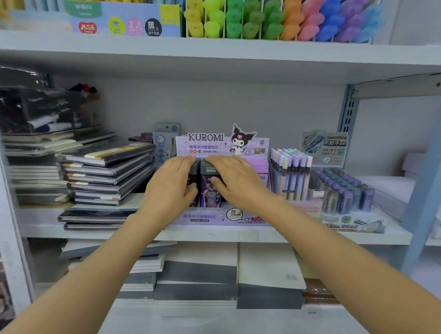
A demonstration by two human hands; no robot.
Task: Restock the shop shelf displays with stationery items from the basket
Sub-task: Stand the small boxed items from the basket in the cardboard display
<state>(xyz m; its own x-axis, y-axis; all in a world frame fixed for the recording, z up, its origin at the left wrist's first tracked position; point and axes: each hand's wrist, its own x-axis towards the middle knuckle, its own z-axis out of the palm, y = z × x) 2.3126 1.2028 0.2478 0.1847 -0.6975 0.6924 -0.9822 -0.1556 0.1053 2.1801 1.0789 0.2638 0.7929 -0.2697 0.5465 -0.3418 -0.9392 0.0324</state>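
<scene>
Pale grey-blue metal shop shelving fills the view, seen from head height. On the middle shelf (300,235) stands a lilac Kuromi display box (211,218), its header card showing a cartoon character with black ears and its front lip printed "2B 0.5mm".

Upright inside this box, at its left end, are two dark packs (209,192) side by side and touching. They are tall and narrow, with grey tops and black fronts carrying a glossy purple figure. The small print on them is too blurred to read.

Both arms reach in from below. The left hand (171,187) has its fingers curled over the top of the left pack and its thumb against the front. The right hand (236,183) does the same on the right pack, fingers draped over the top edge and thumb pressed to the front face. Each hand appears to be grasping its pack, though the fingertips are hidden behind the tops.

Just right of the display box stand pastel pens (290,171), then rows of dark capped tubes (341,192). Stacked notebooks (105,175) lie to the left. The shelf above holds a rack of rainbow-coloured highlighters (275,18), and more flat grey pads (197,276) sit on the shelf below.
</scene>
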